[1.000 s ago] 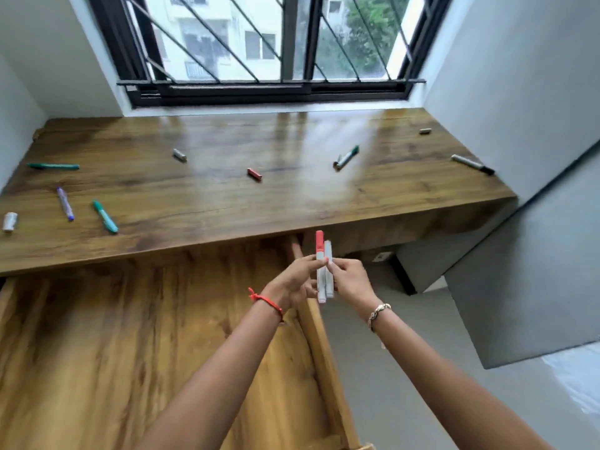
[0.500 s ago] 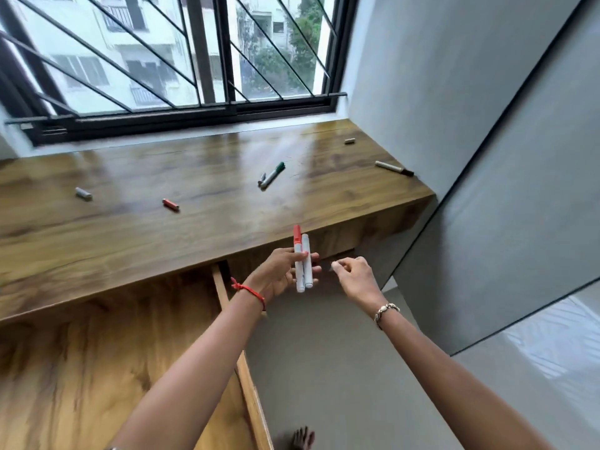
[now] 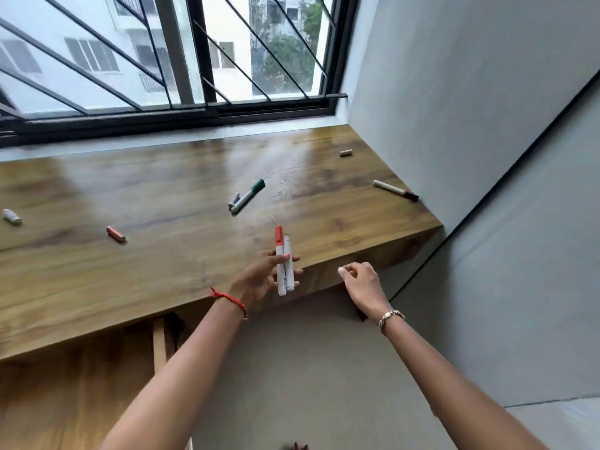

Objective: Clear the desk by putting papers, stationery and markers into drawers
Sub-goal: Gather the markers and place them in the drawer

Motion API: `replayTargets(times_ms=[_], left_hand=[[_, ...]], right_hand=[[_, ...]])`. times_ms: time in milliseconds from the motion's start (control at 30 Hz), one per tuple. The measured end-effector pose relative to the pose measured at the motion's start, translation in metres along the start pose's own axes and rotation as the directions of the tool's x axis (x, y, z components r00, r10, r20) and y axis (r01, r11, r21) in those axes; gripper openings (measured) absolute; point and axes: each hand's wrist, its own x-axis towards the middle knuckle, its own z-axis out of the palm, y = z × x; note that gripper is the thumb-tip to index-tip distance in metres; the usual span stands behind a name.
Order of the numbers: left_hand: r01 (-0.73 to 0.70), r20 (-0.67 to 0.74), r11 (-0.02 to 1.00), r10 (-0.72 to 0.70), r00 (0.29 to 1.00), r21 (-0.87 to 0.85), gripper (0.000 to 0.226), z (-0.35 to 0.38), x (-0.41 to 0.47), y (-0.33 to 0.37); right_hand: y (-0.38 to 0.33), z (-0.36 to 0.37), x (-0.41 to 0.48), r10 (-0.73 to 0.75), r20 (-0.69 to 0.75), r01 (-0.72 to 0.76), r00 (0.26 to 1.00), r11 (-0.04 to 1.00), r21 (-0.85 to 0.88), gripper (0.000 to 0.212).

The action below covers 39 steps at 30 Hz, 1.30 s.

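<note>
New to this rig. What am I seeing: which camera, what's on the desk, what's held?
No robot: a person's bare hands, filmed by one wide-angle head-worn camera looking down. The left hand grips two markers upright: a red-capped white marker and an all-white marker. The right hand is curled, holding nothing visible. On the brown wooden desk lie a green-capped white marker, a black-tipped white marker near the wall, a short red stub and a short grey stub. An open wooden drawer shows lower left.
</note>
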Motion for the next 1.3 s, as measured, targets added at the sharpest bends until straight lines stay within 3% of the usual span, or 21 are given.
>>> replayTargets(times_ms=[267,500,833,967,1300], left_hand=[[0.013,-0.025,1.000,-0.013,1.000,0.022,0.040,0.025,0.051,0.023],[-0.007,-0.086,1.000,0.009,0.996,0.028,0.041,0.019,0.072,0.045],[0.003,-0.172,0.992,0.019,0.985,0.127,0.044,0.023,0.123,0.070],[0.021,-0.199,0.994,0.000,0.980,0.104,0.045,0.027,0.144,0.080],[0.073,-0.215,0.997,-0.066,0.974,0.022,0.044,0.042,0.185,0.102]], right_hand=[[0.021,-0.037,0.070,0.067,-0.084,-0.065,0.994,0.998,0.028,0.030],[0.013,-0.070,0.136,0.016,-0.143,-0.014,0.990,1.000,0.011,0.025],[0.034,-0.097,0.242,-0.005,-0.099,-0.026,0.995,0.950,-0.311,0.043],[0.039,-0.106,0.273,-0.045,-0.115,-0.014,0.992,0.885,-0.466,0.042],[0.053,-0.117,0.332,-0.108,-0.099,0.017,0.989,0.757,-0.653,0.033]])
